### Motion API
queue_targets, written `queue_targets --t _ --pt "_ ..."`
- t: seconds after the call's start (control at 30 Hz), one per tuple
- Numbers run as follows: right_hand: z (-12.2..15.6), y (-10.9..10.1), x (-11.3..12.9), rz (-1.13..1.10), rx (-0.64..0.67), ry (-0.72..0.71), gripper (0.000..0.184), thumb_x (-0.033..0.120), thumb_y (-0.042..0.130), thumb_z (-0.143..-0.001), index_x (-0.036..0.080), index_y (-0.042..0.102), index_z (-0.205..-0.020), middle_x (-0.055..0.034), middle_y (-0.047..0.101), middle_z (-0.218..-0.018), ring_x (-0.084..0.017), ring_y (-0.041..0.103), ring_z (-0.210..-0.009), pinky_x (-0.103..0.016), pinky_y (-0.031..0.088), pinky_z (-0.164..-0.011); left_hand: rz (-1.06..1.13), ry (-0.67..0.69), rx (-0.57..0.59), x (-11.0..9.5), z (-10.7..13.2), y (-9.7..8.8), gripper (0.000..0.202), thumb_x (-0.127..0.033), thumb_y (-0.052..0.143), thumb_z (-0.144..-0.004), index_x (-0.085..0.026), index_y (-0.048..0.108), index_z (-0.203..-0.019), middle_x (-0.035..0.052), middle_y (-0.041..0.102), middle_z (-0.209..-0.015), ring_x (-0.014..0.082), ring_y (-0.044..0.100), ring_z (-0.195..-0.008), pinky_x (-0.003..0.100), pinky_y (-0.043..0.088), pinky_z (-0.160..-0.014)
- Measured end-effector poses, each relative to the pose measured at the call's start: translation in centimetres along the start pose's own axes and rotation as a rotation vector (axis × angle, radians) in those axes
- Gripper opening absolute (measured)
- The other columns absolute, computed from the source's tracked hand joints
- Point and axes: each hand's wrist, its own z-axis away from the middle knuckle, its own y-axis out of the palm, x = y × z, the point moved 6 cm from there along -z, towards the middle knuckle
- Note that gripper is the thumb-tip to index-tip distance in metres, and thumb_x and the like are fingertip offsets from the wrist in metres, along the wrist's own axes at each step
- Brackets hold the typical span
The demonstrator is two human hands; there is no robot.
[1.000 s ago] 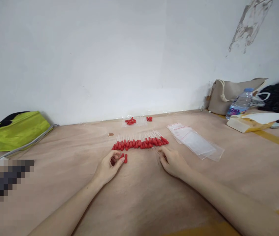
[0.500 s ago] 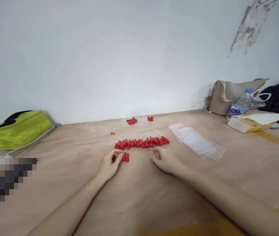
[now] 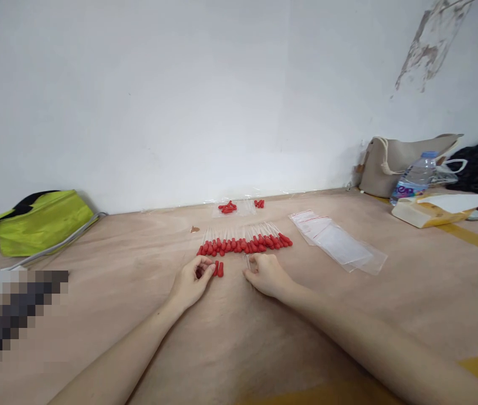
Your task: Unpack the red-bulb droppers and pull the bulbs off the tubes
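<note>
A row of several glass droppers with red rubber bulbs (image 3: pixel 245 243) lies on the tan table (image 3: pixel 239 337). My left hand (image 3: pixel 192 283) rests just below the row's left end, fingers curled round a red bulb, with two loose red bulbs (image 3: pixel 219 269) beside its fingertips. My right hand (image 3: pixel 266 275) lies close to the right of it, fingers pinched on a thin clear glass tube (image 3: pixel 248 262).
More red bulbs in a clear bag (image 3: pixel 234 207) lie by the wall. A stack of clear zip bags (image 3: pixel 337 242) is right of the row. A green bag (image 3: pixel 32 221) sits far left; a beige bag (image 3: pixel 403 160), water bottle (image 3: pixel 414 178) and box (image 3: pixel 431 211) far right.
My right hand has slid left toward my left hand, carrying the glass tube. My left hand has shifted slightly right and stays curled near the loose bulbs.
</note>
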Motion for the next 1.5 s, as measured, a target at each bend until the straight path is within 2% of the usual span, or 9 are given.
queue_targets --t 0.3,0.43,0.63,0.8,1.0,1.1,1.2,1.33,1.5 --pt "1.4 -0.8 -1.8 -0.238 0.195 0.177 0.038 0.033 0.052 -0.075 0.012 0.05 -0.106 0.0016 0.058 -0.056 -0.01 0.049 -0.04 -0.021 0.035 -0.045 -0.233 0.203 -0.134 -2.3 -0.6 -0.7 0.019 -0.036 0.048 -0.08 -0.02 0.057 -0.087 0.0026 0.059 -0.087 0.0169 0.054 -0.082 0.028 0.041 -0.073" --pt "2.0 -2.6 -2.6 -0.233 0.052 0.071 0.025 0.03 0.053 -0.074 0.015 0.055 -0.094 0.0024 0.056 -0.054 -0.01 0.051 -0.049 -0.022 0.037 -0.051 -0.366 0.382 -0.075 -5.2 -2.6 1.0 0.016 -0.032 0.051 -0.079 -0.02 0.059 -0.086 0.0037 0.057 -0.087 0.019 0.05 -0.087 0.031 0.038 -0.078" --pt "2.4 -3.7 -4.1 -0.332 -0.106 0.029 0.021 0.033 0.048 -0.077 0.017 0.056 -0.087 0.0029 0.051 -0.056 -0.01 0.048 -0.051 -0.021 0.036 -0.05 -0.449 0.298 -0.046 -6.2 -7.2 3.2 0.026 -0.045 0.053 -0.075 -0.02 0.061 -0.075 0.0041 0.056 -0.083 0.0208 0.05 -0.085 0.033 0.037 -0.076" --pt "2.6 -4.1 -4.7 -0.364 -0.116 0.012 0.021 0.034 0.047 -0.078 0.017 0.055 -0.086 0.0026 0.051 -0.058 -0.01 0.047 -0.051 -0.021 0.037 -0.049 -0.465 0.306 0.009 -6.6 -8.0 4.6 0.026 -0.045 0.06 -0.068 -0.02 0.058 -0.062 0.0036 0.055 -0.081 0.0222 0.05 -0.085 0.033 0.037 -0.075" --pt "3.1 -5.4 -4.0 -0.171 -0.23 -0.119 0.021 0.028 0.044 -0.08 0.015 0.055 -0.092 -0.0018 0.057 -0.066 -0.012 0.052 -0.055 -0.025 0.044 -0.055 -0.327 0.219 -0.145 -6.2 -6.0 2.8 0.023 -0.038 0.051 -0.078 -0.018 0.057 -0.066 0.0028 0.055 -0.075 0.0178 0.051 -0.075 0.03 0.039 -0.069" --pt "3.8 -6.6 -2.8 0.006 -0.452 -0.312 0.037 0.03 0.046 -0.08 0.014 0.048 -0.114 -0.0141 0.053 -0.109 -0.021 0.055 -0.092 -0.034 0.046 -0.077 -0.259 0.331 -0.151 -6.5 -3.1 1.8 0.016 -0.032 0.05 -0.08 -0.018 0.057 -0.078 0.0036 0.057 -0.082 0.0177 0.051 -0.08 0.03 0.039 -0.073" --pt "4.3 -6.6 -1.6 0.149 -0.507 -0.492 0.054 0.037 0.051 -0.079 0.016 0.039 -0.126 -0.0156 0.039 -0.128 -0.027 0.036 -0.119 -0.042 0.037 -0.094 -0.271 0.436 -0.065 -6.8 -0.2 1.8 0.013 -0.03 0.049 -0.081 -0.019 0.057 -0.084 0.0033 0.058 -0.08 0.018 0.05 -0.08 0.032 0.037 -0.075" --pt "4.6 -5.3 -0.7 0.238 -0.355 -0.657 0.041 0.035 0.052 -0.08 0.021 0.049 -0.118 -0.0092 0.058 -0.109 -0.024 0.041 -0.116 -0.045 0.029 -0.097 -0.285 0.453 -0.04 -6.6 1.7 2.3 0.014 -0.031 0.049 -0.082 -0.019 0.057 -0.085 0.0032 0.059 -0.078 0.018 0.05 -0.078 0.034 0.036 -0.075" --pt "4.7 -4.4 -0.4 0.265 -0.304 -0.69 0.025 0.028 0.047 -0.084 0.021 0.058 -0.106 -0.0033 0.063 -0.075 -0.015 0.053 -0.079 -0.041 0.031 -0.091 -0.257 0.508 -0.031 -6.5 1.8 3.0 0.014 -0.029 0.049 -0.083 -0.02 0.058 -0.088 0.0048 0.061 -0.086 0.0187 0.05 -0.084 0.035 0.036 -0.079"
